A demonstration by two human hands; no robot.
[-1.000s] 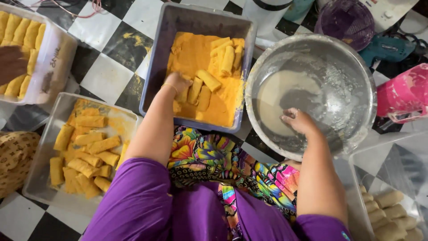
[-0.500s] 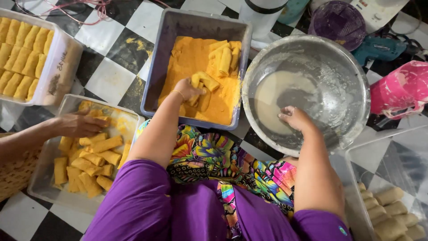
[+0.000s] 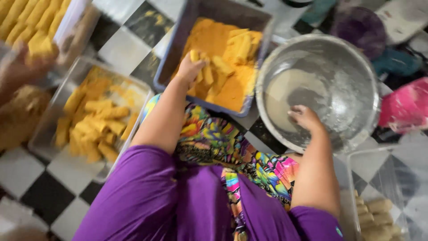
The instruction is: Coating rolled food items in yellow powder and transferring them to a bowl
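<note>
Left hand (image 3: 189, 69) down in grey rectangular plastic tray (image 3: 178, 44) of orange breadcrumbs (image 3: 211, 40), fingers curled over a pale yellow crumb-coated stick (image 3: 195, 56) at near-left side of the crumb bed; grip looks closed around that stick, though motion blur hides the fingertips. More coated sticks (image 3: 236, 44) lying loose in same tray, further right, touching one another.

Right hand (image 3: 305, 117) inside round shiny metal bowl (image 3: 356, 67), at its near rim, fingers bent downward, touching thin whitish batter (image 3: 290, 89) pooled on the bowl floor. Grasping anything or not: cannot tell, nothing visible between the fingers.

Bowl just right of grey tray, rims nearly touching. Both on black-and-white checkered floor (image 3: 26, 169).

Left of the lap: clear rectangular plastic container (image 3: 53, 116) with a heap of finished orange-crumbed sticks (image 3: 96, 120). Another clear container (image 3: 71, 22) at top left, crumbed sticks in neat rows. Second person's hand (image 3: 22, 67) blurred at far left edge, over the gap between those two containers.

Bottom right: clear plastic tub (image 3: 356, 169) with pale uncoated rolls (image 3: 376, 214) stacked in its near corner. Pink object (image 3: 405, 109) right of bowl, purple round lid-like item (image 3: 361, 27) and teal object (image 3: 394, 60) beyond it, all blurred.

Purple sleeves (image 3: 133, 196) and multicoloured patterned cloth (image 3: 223, 143) over the lap in foreground.
</note>
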